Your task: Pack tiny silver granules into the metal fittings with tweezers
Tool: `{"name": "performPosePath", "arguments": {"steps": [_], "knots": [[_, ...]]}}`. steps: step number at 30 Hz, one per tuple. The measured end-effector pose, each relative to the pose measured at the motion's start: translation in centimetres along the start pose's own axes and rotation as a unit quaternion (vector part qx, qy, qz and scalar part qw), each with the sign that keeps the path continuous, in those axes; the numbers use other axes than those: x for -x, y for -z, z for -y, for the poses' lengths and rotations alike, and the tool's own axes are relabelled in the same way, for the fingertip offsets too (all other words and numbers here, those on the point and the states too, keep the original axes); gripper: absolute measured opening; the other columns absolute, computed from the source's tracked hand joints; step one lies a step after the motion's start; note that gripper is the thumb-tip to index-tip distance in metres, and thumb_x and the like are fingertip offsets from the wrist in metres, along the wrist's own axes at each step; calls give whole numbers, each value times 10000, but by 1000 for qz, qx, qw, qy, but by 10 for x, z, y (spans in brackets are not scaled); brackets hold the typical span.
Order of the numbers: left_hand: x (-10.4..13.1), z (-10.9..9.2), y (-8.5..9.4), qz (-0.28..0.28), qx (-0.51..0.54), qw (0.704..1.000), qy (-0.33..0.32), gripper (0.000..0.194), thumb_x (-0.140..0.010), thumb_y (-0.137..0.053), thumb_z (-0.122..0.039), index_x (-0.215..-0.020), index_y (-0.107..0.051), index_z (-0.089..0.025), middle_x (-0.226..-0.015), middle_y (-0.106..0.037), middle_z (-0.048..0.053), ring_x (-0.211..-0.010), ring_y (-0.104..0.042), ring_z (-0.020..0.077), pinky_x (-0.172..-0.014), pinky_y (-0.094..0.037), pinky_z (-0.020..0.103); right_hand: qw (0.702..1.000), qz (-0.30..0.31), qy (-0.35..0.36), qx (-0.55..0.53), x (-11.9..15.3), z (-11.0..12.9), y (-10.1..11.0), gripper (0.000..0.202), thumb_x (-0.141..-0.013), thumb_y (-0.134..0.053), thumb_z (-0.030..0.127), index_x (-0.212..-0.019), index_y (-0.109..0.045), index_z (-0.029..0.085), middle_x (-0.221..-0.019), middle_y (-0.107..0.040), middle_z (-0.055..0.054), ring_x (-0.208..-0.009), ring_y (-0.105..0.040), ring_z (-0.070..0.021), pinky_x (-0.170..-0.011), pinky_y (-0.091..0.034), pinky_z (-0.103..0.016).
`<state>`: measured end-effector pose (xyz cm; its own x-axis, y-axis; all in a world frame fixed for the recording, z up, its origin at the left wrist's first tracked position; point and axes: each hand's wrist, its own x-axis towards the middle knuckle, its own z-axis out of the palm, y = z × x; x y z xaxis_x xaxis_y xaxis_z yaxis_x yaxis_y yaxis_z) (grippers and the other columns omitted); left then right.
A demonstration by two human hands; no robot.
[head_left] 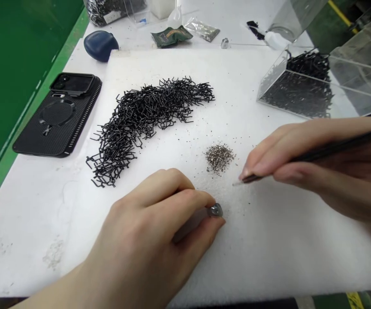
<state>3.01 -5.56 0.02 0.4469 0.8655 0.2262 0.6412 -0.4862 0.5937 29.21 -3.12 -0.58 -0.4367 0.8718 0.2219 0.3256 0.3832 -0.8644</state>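
My left hand (pixel 159 227) pinches a small silvery metal part (pixel 216 210) between thumb and index finger, low over the white foam sheet (pixel 159 154). Held like a pen in my right hand (pixel 314 167) is a dark, thin pen-like tool (pixel 342 143); its pale fine tip points left, close to the sheet. Just beyond that tip lies a small heap of tiny shiny metal bits (pixel 219 159), with loose grains scattered around it. A curved pile of black bent wire-like pieces (pixel 146 111) spreads behind my left hand.
A clear box (pixel 296 92) of black pieces stands at right. On the left are a black phone (pixel 59 113) and a dark blue rounded object (pixel 101 45). Along the back lie a green packet (pixel 171 36), a clear bag of small bits (pixel 203 29) and another small metal part (pixel 224 43).
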Motion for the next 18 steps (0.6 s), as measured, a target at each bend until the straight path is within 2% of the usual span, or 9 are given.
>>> {"name": "performPosePath", "arguments": {"steps": [4, 6, 10, 15, 18], "knots": [[6, 3, 3, 1, 17, 1000, 4, 80, -1060, -897, -356, -1068, -920, -280, -941, -798, 40, -814, -791, 206, -672, -671, 259, 992, 72, -25, -95, -3, 10, -9, 90, -1075, -939, 289, -1077, -959, 377, -1010, -961, 13, -964, -949, -239, -873, -780, -300], [15, 6, 6, 4, 35, 999, 8, 52, -1064, -878, -262, -1025, -913, -269, -934, -805, 25, -778, -785, 179, -671, -669, 244, 990, 84, -26, -108, -4, 12, -12, 110, -1068, -939, 259, -1071, -962, 367, -1009, -964, 15, -961, -953, -220, -873, -773, -256], [29, 12, 4, -1, 82, 997, 7, 171, -1051, -833, -79, -1008, -913, -223, -951, -819, -10, -741, -778, 96, -732, -663, 174, 990, 98, -30, -100, -3, 11, -13, 73, -1048, -966, 294, -1048, -968, 366, -1028, -974, 17, -952, -950, -203, -882, -761, -225], [33, 15, -2, -34, 98, 995, -8, 145, -1050, -856, -100, -971, -919, -203, -925, -798, -18, -746, -766, 74, -756, -644, 149, 989, 113, -25, -96, 2, 4, -12, 203, -1058, -928, 229, -1151, -975, 403, -1107, -974, 13, -1000, -947, -222, -899, -770, -260], [31, 14, -2, -11, 94, 996, 2, 148, -1054, -852, -82, -988, -928, -191, -937, -810, -12, -774, -782, 72, -776, -645, 137, 988, 121, -17, -91, 5, 1, -11, 259, -1036, -940, 225, -1194, -967, 429, -1133, -972, 29, -1014, -947, -227, -923, -771, -270]]}}
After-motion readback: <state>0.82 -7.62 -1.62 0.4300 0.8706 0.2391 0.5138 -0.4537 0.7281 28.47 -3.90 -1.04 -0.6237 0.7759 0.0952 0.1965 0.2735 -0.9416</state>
